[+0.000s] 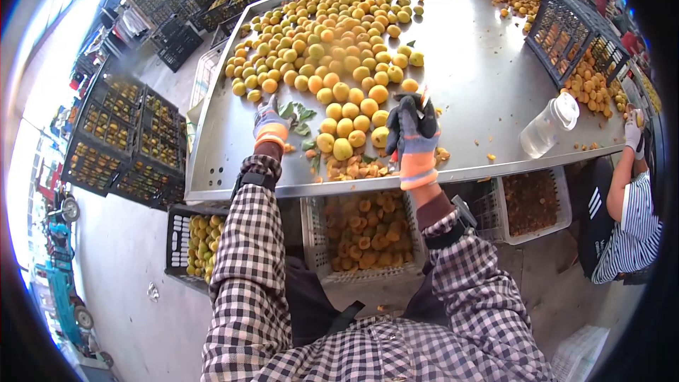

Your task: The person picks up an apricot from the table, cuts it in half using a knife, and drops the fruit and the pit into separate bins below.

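Note:
My left hand (pixel 271 122), in a grey and orange glove, rests over the metal table with its fingers stretched toward the apricots (pixel 300 83), beside some green leaves (pixel 303 114). Nothing shows in it. My right hand (pixel 414 131), gloved in the same way with dark fingers, is closed around a slim tool (pixel 424 94), perhaps a small knife; only its pale tip shows above the fingers. Whole apricots lie between the two hands. Below them, against the near table edge, is a pile of split apricot pieces (pixel 350 168).
A plastic crate (pixel 417 240) of apricot halves stands below the table edge, with a crate of brown pits (pixel 566 219) to its right. A clear lidded cup (pixel 541 134) and a tipped black crate (pixel 559 35) are on the table's right. Co-workers' gloved hands (pixel 634 127) show around it.

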A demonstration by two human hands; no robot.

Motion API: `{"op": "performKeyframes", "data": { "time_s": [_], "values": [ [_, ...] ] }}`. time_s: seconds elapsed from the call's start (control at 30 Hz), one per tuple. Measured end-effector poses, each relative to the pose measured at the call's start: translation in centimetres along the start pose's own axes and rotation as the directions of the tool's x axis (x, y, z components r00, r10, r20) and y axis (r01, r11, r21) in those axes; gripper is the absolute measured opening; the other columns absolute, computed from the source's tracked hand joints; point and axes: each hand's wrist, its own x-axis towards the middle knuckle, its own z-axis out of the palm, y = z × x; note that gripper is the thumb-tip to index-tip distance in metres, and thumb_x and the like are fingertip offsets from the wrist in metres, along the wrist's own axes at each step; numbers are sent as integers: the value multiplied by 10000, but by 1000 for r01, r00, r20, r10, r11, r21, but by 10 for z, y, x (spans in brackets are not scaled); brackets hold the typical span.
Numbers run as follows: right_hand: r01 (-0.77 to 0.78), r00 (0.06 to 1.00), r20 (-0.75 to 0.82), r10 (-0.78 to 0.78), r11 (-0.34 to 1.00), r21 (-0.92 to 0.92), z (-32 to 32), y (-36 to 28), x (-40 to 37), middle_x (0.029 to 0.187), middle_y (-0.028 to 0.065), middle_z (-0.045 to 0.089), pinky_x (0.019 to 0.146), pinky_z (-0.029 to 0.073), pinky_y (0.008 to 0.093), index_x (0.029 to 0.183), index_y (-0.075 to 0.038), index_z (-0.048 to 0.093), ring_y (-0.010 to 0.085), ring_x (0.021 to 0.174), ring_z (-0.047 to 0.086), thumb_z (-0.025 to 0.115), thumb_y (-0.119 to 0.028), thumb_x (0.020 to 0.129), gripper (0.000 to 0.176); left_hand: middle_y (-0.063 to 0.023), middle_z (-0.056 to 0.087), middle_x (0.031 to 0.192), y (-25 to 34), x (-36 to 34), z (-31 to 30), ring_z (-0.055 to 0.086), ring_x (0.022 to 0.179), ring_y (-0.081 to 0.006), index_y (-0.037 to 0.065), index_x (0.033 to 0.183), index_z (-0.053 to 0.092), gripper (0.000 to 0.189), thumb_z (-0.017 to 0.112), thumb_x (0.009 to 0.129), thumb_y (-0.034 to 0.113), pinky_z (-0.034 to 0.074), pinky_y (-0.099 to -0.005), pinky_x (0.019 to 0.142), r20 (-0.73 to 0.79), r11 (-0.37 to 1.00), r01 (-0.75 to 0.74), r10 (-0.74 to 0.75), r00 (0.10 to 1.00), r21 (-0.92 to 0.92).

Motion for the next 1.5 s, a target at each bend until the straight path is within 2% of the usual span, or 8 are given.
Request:
{"op": "performKeyframes", "data": {
  "time_s": [0.27,0.37,0.53,0.8,0.93,1.2,1.3,1.5],
  "values": [
    [25,1000,-12,-25,1000,-6,-4,5,7,617,26,548,295,261,205,1033,-26,567,61,323,373,556,-189,943,186,-133,649,1080,-49,32,55,633,983,-241,108,1177,595,490,769,738,237,505,-339,846,26,999,-34,35,999,-2],
    [-191,981,31,194,978,-90,5,17,8,601,-2,549,309,266,202,987,-48,603,56,336,384,599,-170,915,141,5,677,860,-40,11,30,572,673,-38,96,1041,664,265,697,789,20,457,-206,531,243,527,203,7,970,-826],
    [-147,955,232,187,973,-179,14,50,-8,851,0,643,672,473,195,1027,-50,629,49,757,577,677,-49,847,187,-42,661,1043,2,-53,-43,622,818,-107,40,1211,574,395,677,832,76,512,-239,655,207,217,146,293,933,-965],
    [-427,858,232,458,887,-175,30,61,-15,694,-26,595,358,287,217,1048,-85,629,36,429,413,745,-265,808,322,-99,498,1318,68,-131,-76,524,1126,-158,10,1320,480,575,588,781,-155,441,-300,975,15,453,-254,511,860,-854],
    [-682,683,425,594,726,82,23,25,-20,642,-60,526,360,267,189,1036,-132,623,34,404,364,691,-278,850,245,-109,629,1129,53,-138,-91,613,843,-125,2,1243,552,345,579,919,116,515,-256,696,174,90,153,330,928,-984],
    [-575,717,460,524,818,-34,12,7,-26,788,-14,593,387,309,183,1187,-84,563,12,498,432,714,-112,819,399,-58,679,940,-68,-187,-102,631,757,-117,20,1127,637,296,507,872,-57,517,-245,662,146,672,88,31,989,-736],
    [-145,825,539,171,985,-91,14,31,-28,985,29,614,741,483,228,1177,-53,560,91,897,580,762,-18,745,478,-56,686,968,-130,-211,-72,603,832,-116,6,1158,615,360,634,800,-24,494,-256,776,197,935,-115,189,962,-335],
    [253,813,583,10,894,-369,6,29,-37,1067,60,615,807,479,272,1146,-71,571,153,970,581,800,-105,686,515,-171,606,1184,-112,-229,-72,574,1103,-284,22,1247,542,618,788,685,104,426,-344,969,258,992,-111,124,958,-64]
  ]
}}
